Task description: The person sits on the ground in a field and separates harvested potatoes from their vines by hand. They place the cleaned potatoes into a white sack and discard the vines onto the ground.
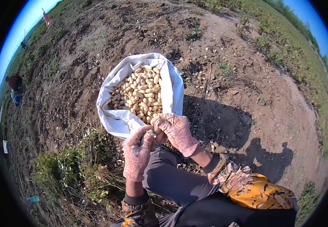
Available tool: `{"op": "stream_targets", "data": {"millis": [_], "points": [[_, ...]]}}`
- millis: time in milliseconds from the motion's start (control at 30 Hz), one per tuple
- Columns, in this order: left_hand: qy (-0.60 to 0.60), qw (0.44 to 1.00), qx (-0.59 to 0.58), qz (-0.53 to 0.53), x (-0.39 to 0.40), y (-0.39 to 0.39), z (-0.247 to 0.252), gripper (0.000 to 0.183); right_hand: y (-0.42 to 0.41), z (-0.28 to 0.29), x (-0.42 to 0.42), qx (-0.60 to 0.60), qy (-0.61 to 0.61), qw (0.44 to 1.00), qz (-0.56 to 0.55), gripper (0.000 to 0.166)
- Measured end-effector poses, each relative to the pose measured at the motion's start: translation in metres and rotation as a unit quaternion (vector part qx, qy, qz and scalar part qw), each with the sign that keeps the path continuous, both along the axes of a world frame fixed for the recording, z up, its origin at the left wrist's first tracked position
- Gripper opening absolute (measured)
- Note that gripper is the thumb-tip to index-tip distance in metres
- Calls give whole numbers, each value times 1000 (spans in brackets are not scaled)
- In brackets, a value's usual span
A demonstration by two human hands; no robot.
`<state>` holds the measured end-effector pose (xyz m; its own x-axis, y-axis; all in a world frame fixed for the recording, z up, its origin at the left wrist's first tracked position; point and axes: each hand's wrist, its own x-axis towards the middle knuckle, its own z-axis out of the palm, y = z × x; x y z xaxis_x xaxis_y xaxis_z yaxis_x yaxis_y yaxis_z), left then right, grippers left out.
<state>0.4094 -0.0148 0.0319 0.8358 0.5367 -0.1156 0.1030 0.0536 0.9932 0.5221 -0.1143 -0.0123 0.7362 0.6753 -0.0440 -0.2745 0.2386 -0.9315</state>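
A white woven sack stands on the soil with its rim rolled down, holding many unshelled peanuts. My left hand, in a pink patterned glove, is at the sack's near rim with its fingers closed on a small pale thing, probably a peanut. Gloved alike, my right hand meets it from the right, fingers bent over the near edge of the peanuts. Whether the right fingers grip anything is hidden.
Pulled peanut plants lie in a heap left of my knees. A turquoise container is at lower left. Another person is far off at the left. Rough soil with clods surrounds the sack, and low green plants grow at upper right.
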Motion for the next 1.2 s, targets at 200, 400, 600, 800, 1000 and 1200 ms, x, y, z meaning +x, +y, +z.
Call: {"op": "stream_targets", "data": {"millis": [200,400,600,800,1000,1200], "points": [[-10,996,-48,79,22,21,17,46,-63,-16,18,-81,162,982,60,26],[-61,934,120,331,-47,88,16,38,-160,-95,10,-407,-136,890,153,32],[98,830,-38,547,-271,65,-115,23,-143,-99,-34,-405,-325,801,297,29],[428,763,38,483,-265,42,-195,57,-88,-74,-13,-392,-393,741,377,21],[513,682,-38,519,-212,80,-229,100,-99,-47,-21,-445,-416,657,444,24],[547,729,-10,412,-261,118,-257,58,-126,-39,-30,-541,-384,650,371,19]]}}
